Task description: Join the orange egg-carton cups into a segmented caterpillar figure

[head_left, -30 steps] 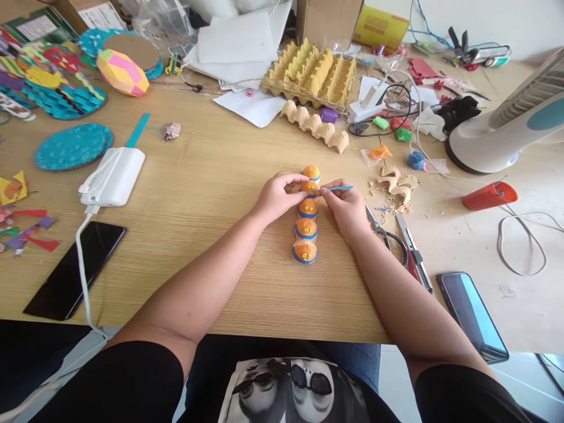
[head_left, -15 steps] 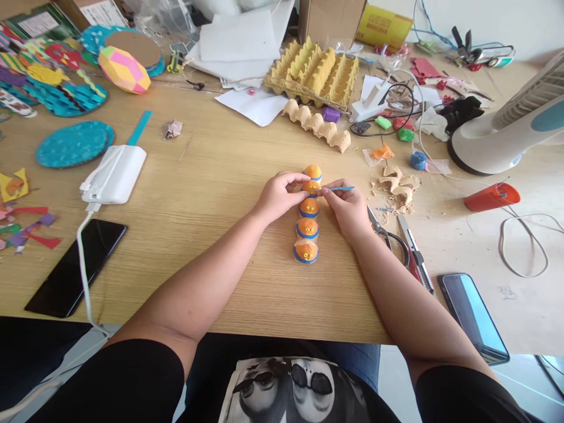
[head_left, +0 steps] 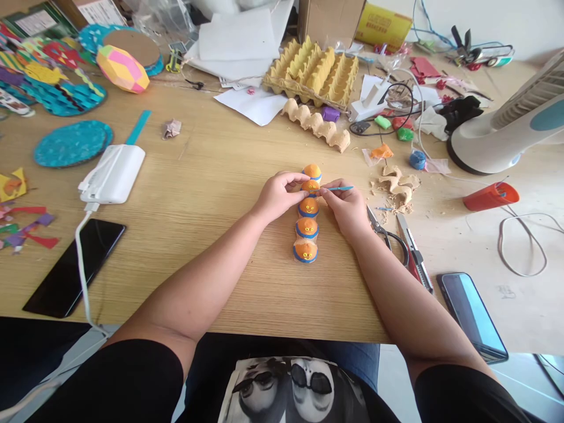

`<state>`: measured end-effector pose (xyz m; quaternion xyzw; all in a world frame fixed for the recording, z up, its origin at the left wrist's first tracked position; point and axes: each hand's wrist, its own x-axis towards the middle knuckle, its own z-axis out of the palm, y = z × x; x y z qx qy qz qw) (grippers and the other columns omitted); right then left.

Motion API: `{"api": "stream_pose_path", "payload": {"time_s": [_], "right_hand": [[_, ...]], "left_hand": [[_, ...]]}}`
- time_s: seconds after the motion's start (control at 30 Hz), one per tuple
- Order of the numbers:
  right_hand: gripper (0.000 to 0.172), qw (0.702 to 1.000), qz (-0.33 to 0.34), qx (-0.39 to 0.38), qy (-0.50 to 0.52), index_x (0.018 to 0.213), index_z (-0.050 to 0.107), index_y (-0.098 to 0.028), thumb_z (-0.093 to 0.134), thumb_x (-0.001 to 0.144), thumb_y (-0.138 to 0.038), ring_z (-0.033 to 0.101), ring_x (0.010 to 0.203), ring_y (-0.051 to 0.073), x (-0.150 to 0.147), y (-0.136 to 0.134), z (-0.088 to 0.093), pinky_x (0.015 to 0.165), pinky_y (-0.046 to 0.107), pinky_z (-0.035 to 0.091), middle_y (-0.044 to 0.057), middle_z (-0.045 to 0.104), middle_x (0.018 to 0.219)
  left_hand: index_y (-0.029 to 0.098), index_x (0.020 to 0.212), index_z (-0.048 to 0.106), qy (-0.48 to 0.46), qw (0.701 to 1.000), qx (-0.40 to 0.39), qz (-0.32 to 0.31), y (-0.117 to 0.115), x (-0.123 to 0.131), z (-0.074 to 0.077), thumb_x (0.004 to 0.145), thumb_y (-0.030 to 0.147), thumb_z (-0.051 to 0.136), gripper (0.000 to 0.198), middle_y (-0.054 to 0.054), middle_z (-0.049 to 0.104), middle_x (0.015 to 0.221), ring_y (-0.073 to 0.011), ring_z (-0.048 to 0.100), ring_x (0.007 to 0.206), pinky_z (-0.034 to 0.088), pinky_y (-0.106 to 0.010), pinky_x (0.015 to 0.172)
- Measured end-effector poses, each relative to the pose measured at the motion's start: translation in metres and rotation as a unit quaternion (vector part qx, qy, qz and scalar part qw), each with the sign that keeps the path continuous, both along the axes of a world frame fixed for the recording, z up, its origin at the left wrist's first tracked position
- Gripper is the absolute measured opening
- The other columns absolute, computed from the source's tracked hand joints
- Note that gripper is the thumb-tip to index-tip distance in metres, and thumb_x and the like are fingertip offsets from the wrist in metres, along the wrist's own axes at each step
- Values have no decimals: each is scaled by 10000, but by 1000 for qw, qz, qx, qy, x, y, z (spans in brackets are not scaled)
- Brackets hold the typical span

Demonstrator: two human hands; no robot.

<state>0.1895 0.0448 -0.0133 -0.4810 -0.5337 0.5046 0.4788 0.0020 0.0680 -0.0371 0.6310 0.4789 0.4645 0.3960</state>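
Observation:
A row of several orange painted egg-carton cups [head_left: 306,228] with blue rims and small yellow faces lies on the wooden table [head_left: 211,176], running away from me. My left hand [head_left: 277,197] curls its fingers round the second cup from the far end. My right hand [head_left: 348,205] pinches a thin blue tool [head_left: 341,188], with its tip at that same cup.
Scissors [head_left: 383,232] and a box cutter [head_left: 412,252] lie right of my right hand, with a phone [head_left: 473,314] near the table edge. A white power bank [head_left: 112,174] and black phone [head_left: 73,267] sit left. Egg trays [head_left: 311,70], clay bits, a fan [head_left: 506,126] and an orange cup [head_left: 489,195] stand farther back.

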Motion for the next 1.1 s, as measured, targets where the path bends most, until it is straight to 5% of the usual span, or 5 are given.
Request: {"api": "stream_pose_path", "payload": {"time_s": [0.4,1.1], "right_hand": [[301,1000,-21,5,11,827,622,-215,772,807,-475,577,653,132,2,3,-1,531,249,417,26,697,781],[257,1000,6,-3,3,837,645,-224,782,804,-439,587,678,148,1,1,0,517,256,404,27,727,821]], "left_hand": [[192,1074,757,-27,999,-23,-1,-2,1,4,785,151,692,299,-68,739,1153,-198,687,1045,547,-333,942],[202,1060,766,2,1000,-10,4,-4,1,7,765,147,722,303,-68,740,1142,-204,686,1048,538,-333,930]]}}
